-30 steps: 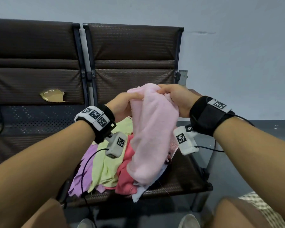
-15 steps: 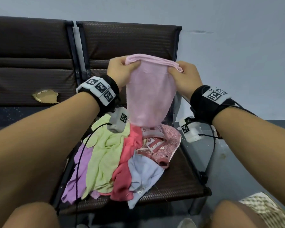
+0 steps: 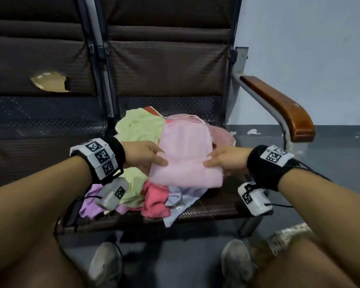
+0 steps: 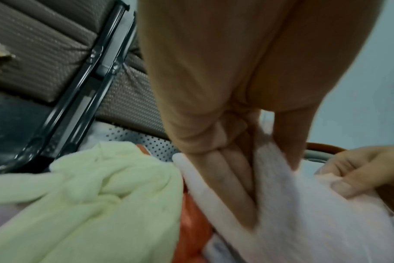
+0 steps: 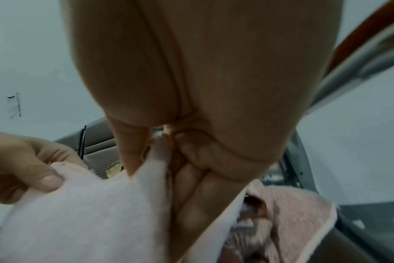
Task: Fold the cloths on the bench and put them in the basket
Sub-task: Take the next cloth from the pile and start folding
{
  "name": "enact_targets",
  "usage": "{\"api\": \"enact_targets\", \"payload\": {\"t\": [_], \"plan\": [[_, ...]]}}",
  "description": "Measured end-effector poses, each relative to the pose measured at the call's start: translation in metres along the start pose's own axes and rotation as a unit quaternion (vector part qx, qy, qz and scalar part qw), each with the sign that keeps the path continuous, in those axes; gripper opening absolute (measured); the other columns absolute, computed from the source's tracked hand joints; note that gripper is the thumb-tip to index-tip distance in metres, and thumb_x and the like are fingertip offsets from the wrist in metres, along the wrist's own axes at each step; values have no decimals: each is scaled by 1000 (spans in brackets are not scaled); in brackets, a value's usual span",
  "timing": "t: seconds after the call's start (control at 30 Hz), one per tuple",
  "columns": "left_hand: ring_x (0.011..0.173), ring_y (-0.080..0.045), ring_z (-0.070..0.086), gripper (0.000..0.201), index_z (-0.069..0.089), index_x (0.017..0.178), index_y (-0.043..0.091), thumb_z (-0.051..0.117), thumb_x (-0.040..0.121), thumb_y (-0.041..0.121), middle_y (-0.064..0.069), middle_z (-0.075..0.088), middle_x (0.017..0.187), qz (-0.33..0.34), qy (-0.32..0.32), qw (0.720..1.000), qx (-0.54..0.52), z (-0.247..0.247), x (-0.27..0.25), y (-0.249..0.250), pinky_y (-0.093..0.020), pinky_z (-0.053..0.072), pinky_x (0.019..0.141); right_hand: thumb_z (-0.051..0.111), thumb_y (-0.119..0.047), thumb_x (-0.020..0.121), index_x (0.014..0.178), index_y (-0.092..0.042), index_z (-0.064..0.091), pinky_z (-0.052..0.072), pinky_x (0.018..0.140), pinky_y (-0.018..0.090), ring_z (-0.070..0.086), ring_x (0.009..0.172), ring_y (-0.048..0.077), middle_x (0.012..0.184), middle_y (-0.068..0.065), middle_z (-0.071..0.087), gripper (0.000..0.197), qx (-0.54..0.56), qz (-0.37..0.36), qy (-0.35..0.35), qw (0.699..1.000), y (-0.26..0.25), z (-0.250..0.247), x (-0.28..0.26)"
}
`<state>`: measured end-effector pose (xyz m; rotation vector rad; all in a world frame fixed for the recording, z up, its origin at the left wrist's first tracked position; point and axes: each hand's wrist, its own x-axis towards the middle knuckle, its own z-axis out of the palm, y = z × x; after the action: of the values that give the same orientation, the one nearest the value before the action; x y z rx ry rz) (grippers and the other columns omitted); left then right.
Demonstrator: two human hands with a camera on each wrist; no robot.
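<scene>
A person seated before a bench point(image 3: 206, 213) holds a pink cloth point(image 3: 185, 161) by both sides above a heap of other cloths on the seat. The left hand point(image 3: 142, 155) pinches the cloth's left edge, thumb on top and fingers point(image 4: 232, 179) straight beneath the fabric; the right hand point(image 3: 224, 160) pinches the right edge the same way, thumb above and fingers point(image 5: 191, 192) under. The pink cloth shows a fold line across its middle, running between the two thumbs, and covers the top of the heap. Beneath it lie a green cloth point(image 3: 139, 125), a red cloth point(image 3: 154, 200), a pale blue cloth point(image 3: 183, 196), a purple cloth point(image 3: 89, 202) and a speckled pink towel point(image 3: 222, 136). A checked basket point(image 3: 287, 238) shows partly at lower right, on the floor beside the person's right knee, well apart from the held cloth. A wooden armrest point(image 3: 279, 102) ends the bench on the right.
</scene>
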<state>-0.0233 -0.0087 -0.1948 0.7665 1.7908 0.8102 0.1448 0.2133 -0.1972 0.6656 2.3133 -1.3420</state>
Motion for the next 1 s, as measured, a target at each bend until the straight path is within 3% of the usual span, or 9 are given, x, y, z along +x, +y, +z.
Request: {"api": "enact_targets", "payload": {"t": [0.1,0.2,0.37,0.47,0.57,0.7,0.77,0.87,1.0], "plan": [[70,-18,71,17,69,109,4,61,95,10,-4,75,84,-48,-31,998,20,1,3,-3,-29,60,57,59,-12,98,97,-4,65,47,44,23,59,52,12,71,5,62,10,70,45,-51,995,12,9,3],[64,-16,67,12,68,95,7,56,92,8,-4,70,78,-43,44,998,2,1,16,1,-24,54,50,59,-7,94,93,-6,63,46,45,23,59,54,14,73,6,61,4,96,51,-14,994,12,4,11],[79,-24,54,13,64,93,4,58,82,6,-13,56,87,28,185,982,-42,-6,57,5,-35,47,72,55,-1,79,86,-7,63,49,56,28,61,75,25,83,11,63,13,114,25,144,983,11,-14,41],[74,-22,53,7,66,86,9,59,86,6,-11,58,79,77,305,947,-59,-11,83,5,-32,44,70,65,-10,81,83,-2,67,58,74,46,67,84,34,87,16,71,9,52,-16,262,963,15,-19,64],[72,-23,62,8,71,88,21,63,88,19,0,68,80,80,382,920,-26,-17,100,1,-28,51,67,61,-19,85,100,-6,73,57,89,46,70,95,31,99,11,75,23,54,-55,308,948,14,-19,79],[95,-18,67,34,67,121,24,67,87,28,3,71,105,56,447,893,4,-19,112,-6,-30,53,89,62,-27,91,128,-18,62,49,96,32,62,104,17,115,-2,64,38,-7,-78,356,931,13,-14,90],[90,-13,64,29,67,113,23,69,84,24,6,68,101,84,483,871,31,-16,106,-2,-26,51,84,66,-25,90,125,-20,58,44,97,29,54,107,12,117,-7,55,37,-68,-115,357,925,13,-9,87],[75,-15,62,9,68,84,21,68,81,13,1,70,83,167,406,897,55,-6,84,-4,-30,51,72,66,-28,89,85,-31,64,50,77,30,59,81,5,88,-16,63,5,-135,-187,325,917,7,0,73],[95,-16,65,23,72,102,19,78,80,17,0,72,105,170,208,948,169,11,60,-27,-39,51,95,60,-60,83,83,-26,72,54,77,35,64,78,9,82,-13,71,36,-234,-195,232,924,12,17,61]]}}
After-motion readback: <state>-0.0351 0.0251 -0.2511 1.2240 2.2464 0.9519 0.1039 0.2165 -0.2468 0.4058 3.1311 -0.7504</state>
